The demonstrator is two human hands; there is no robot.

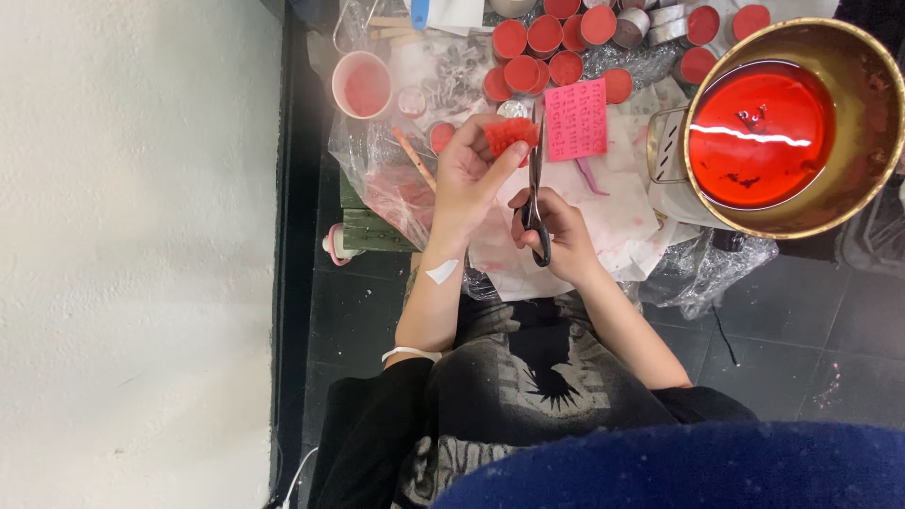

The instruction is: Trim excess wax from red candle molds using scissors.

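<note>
Nearest the camera, a dark blue rounded edge (679, 467) fills the bottom of the view, and above it lie the person's lap and black sleeves, with a thin white band (411, 354) on the left forearm and a small white patch (441, 272) by the wrist.

The right hand (558, 231) is closed through the black loops of a pair of scissors (535, 193), fingers curled tight around the handles; the slim metal blades point away from the body and reach up to the red piece. Whether the blades are apart or together cannot be told.

The left hand (468, 170) pinches a small red waxy piece (511, 134) with a bumpy, ridged surface between thumb and fingertips, held above the work surface just beside the scissor tips.

Under the hands lies crumpled white paper (622, 212) stained pink, on wrinkled clear plastic sheeting (372, 165). Just beyond the red piece rests a flat pink rectangular mould (576, 120) with rows of small raised shapes.

Farther off stand a pale pink cup (362, 85) to the left, a cluster of small round metal tins filled with red wax (537, 47), and, at the right, a large brass-coloured pot (787, 127) holding glossy red liquid.
</note>
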